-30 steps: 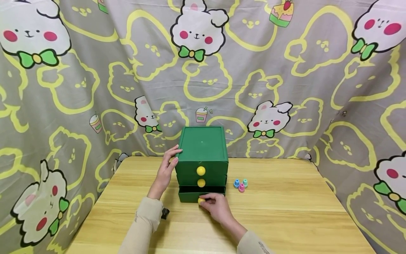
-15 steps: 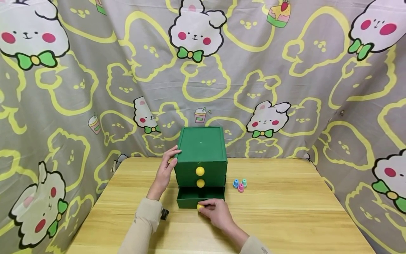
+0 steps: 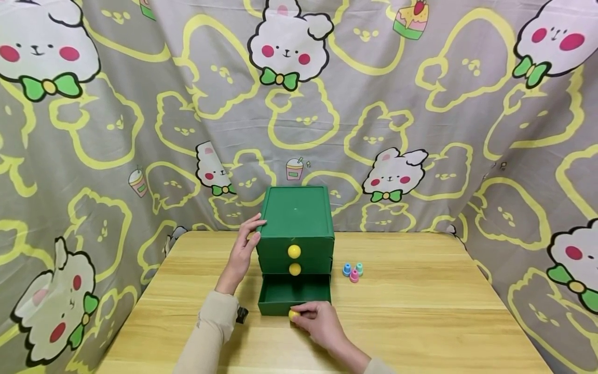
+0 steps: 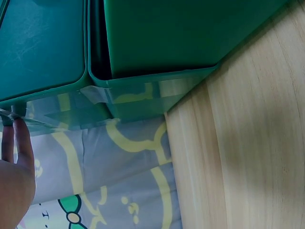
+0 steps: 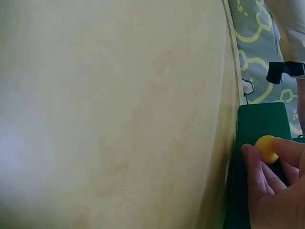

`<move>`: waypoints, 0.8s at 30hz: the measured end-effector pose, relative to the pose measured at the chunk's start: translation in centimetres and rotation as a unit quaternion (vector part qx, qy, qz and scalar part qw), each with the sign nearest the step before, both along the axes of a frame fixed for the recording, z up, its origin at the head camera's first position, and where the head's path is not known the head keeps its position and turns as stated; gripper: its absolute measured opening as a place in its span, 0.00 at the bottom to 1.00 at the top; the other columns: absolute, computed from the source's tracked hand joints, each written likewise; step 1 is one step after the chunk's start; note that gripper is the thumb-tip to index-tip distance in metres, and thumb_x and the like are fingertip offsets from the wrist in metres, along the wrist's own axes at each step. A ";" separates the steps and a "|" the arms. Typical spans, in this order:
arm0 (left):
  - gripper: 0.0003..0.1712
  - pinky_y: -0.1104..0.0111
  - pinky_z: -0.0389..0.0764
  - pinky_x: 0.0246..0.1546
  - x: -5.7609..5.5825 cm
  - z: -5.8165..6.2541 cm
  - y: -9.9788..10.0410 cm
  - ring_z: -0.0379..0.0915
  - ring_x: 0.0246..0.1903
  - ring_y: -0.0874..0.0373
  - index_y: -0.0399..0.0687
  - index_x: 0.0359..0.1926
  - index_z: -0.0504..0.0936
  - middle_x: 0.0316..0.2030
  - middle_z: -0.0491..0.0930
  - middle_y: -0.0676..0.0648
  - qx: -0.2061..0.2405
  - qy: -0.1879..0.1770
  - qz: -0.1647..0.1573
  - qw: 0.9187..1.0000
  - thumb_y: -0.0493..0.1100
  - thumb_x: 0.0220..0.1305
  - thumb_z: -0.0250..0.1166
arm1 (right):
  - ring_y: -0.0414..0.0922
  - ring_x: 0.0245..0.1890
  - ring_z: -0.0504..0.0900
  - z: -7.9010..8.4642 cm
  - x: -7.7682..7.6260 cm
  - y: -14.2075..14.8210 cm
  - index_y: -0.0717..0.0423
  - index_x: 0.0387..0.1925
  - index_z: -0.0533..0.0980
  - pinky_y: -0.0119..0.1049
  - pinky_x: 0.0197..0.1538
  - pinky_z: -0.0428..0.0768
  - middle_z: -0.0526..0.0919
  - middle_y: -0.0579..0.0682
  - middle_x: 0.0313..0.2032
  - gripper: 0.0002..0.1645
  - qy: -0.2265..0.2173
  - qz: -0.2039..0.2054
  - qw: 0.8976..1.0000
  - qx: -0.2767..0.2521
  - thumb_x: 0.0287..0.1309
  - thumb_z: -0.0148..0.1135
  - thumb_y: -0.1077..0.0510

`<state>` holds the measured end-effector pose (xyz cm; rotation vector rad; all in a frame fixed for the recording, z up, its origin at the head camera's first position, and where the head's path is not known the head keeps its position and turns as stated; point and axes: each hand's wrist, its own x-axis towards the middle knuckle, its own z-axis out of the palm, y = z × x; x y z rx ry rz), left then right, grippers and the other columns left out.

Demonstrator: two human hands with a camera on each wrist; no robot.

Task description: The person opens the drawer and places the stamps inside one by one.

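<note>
A green drawer cabinet point(image 3: 296, 213) stands on the table, with yellow ball knobs down its front. Its bottom drawer point(image 3: 271, 309) is pulled well out, and the inside that shows is bare green. My right hand point(image 3: 322, 324) pinches the drawer's yellow knob point(image 5: 267, 150) between thumb and fingers. Against the cabinet's left side rests my left hand point(image 3: 243, 252), its fingers extended and fingertips at the top edge. In the left wrist view, the left fingers point(image 4: 24, 143) touch the cabinet's side wall point(image 4: 138, 98).
Right of the cabinet, three small cone-shaped pieces sit close together: a blue one point(image 3: 347, 269), a pink one point(image 3: 354, 276) and a mint green one point(image 3: 359, 268). A patterned curtain point(image 3: 308, 124) hangs behind the wooden table point(image 3: 420, 311). A black wrist mount point(image 3: 241, 315) sits by the left sleeve.
The bottom drawer has slid farther out toward me, drawn by my right hand on its knob. My left hand has stayed at the cabinet's side.
</note>
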<state>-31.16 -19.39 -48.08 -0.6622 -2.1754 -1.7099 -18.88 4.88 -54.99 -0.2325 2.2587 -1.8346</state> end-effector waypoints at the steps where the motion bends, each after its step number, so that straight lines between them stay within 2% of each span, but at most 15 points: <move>1: 0.21 0.49 0.61 0.66 0.0 0.0 0.0 0.57 0.70 0.60 0.45 0.70 0.71 0.79 0.56 0.45 0.000 0.002 0.000 1.000 0.37 0.82 0.47 | 0.41 0.37 0.90 0.0 0.1 0.0 0.57 0.45 0.89 0.31 0.36 0.85 0.92 0.50 0.40 0.11 -0.002 -0.001 1.000 0.001 0.60 0.74 0.62; 7: 0.21 0.45 0.60 0.67 0.1 0.0 -0.1 0.57 0.71 0.56 0.48 0.70 0.72 0.79 0.57 0.48 0.006 0.005 -0.008 1.000 0.39 0.82 0.47 | 0.39 0.37 0.89 0.1 0.8 0.0 0.55 0.44 0.90 0.30 0.36 0.84 0.91 0.49 0.42 0.11 -0.012 -0.005 1.000 0.005 0.59 0.75 0.62; 11: 0.21 0.44 0.59 0.67 0.1 -0.1 -0.1 0.57 0.71 0.58 0.50 0.70 0.72 0.79 0.57 0.49 0.004 0.003 -0.006 1.000 0.40 0.83 0.47 | 0.40 0.38 0.89 0.1 1.3 0.0 0.55 0.44 0.90 0.31 0.36 0.85 0.92 0.50 0.42 0.10 -0.009 -0.002 1.000 0.000 0.59 0.75 0.62; 18: 0.22 0.44 0.58 0.67 0.3 0.3 0.1 0.57 0.71 0.58 0.45 0.70 0.72 0.79 0.56 0.46 0.009 0.001 -0.007 1.000 0.37 0.82 0.47 | 0.40 0.37 0.89 0.2 1.8 0.0 0.55 0.43 0.90 0.31 0.36 0.85 0.92 0.49 0.40 0.10 -0.015 0.002 1.000 0.004 0.59 0.75 0.62; 24: 0.21 0.44 0.59 0.66 0.1 0.2 0.0 0.57 0.71 0.56 0.48 0.70 0.73 0.79 0.57 0.47 0.005 0.011 -0.011 1.000 0.39 0.82 0.47 | 0.40 0.37 0.89 0.3 2.4 0.0 0.55 0.43 0.90 0.33 0.36 0.86 0.92 0.50 0.40 0.10 -0.024 0.005 1.000 0.001 0.59 0.74 0.63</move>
